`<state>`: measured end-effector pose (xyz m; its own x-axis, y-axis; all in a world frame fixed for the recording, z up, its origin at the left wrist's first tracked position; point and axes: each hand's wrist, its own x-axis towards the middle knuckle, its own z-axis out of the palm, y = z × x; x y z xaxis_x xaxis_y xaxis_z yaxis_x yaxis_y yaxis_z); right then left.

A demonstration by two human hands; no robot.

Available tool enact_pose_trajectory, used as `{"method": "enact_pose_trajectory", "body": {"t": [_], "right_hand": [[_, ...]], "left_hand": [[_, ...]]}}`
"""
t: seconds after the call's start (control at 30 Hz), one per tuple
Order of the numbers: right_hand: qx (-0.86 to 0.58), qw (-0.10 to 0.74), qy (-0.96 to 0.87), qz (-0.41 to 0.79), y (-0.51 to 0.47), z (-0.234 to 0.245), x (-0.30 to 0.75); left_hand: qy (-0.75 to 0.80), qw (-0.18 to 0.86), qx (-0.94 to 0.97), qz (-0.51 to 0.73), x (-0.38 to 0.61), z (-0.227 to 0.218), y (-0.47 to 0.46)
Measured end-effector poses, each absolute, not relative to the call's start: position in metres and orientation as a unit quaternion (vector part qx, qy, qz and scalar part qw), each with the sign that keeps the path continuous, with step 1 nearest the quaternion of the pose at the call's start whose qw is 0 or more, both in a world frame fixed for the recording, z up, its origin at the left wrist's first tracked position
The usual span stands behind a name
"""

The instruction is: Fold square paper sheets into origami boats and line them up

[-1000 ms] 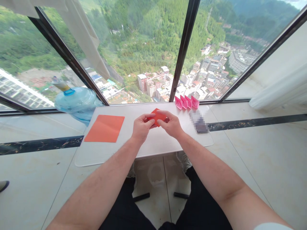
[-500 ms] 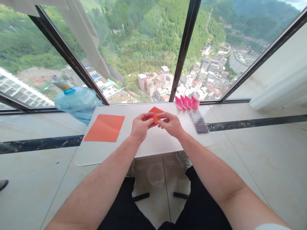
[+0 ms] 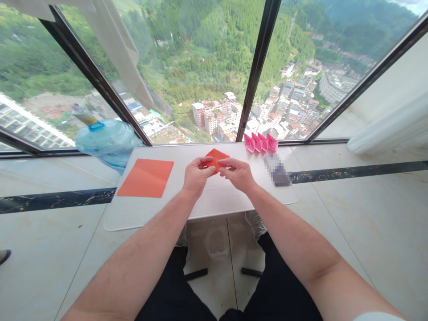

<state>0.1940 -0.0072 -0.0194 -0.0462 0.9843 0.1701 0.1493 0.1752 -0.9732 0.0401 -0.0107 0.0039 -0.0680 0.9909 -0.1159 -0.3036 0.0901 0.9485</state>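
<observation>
L hand (image 3: pixel 194 176), R hand (image 3: pixel 239 173), fingers (image 3: pixel 210 170) of both gripping folded orange paper (image 3: pixel 217 154), over surface (image 3: pixel 220 198) nr far edge, orange sheet (image 3: pixel 146 177) flat to L, pink folds (image 3: pixel 261 143) rear R.

This looks like a home, high up: beyond the left grip (image 3: pixel 195 174) and right grip (image 3: pixel 240 173), windows (image 3: pixel 257 67) overlook rooftops (image 3: pixel 301 96) and a wooded hillside (image 3: pixel 203 58); pale curtains (image 3: pixel 394 119) hang to either side of the grips, a water bottle (image 3: pixel 106 139) stands left of them, and glossy floor tiles (image 3: pixel 361 209) spread below.
</observation>
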Motion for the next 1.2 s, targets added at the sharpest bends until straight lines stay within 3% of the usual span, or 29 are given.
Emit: {"method": "enact_pose_trajectory", "body": {"t": [0.77,1.2], "right_hand": [[-0.491,0.474,-0.509,0.524,-0.010,-0.004,0.188],[-0.495,0.503,-0.556,0.439,-0.006,-0.018,0.187]], "left_hand": [[0.483,0.535,0.429,0.544,0.042,-0.003,-0.009],[0.499,0.605,0.343,0.517,0.048,-0.003,-0.014]]}}
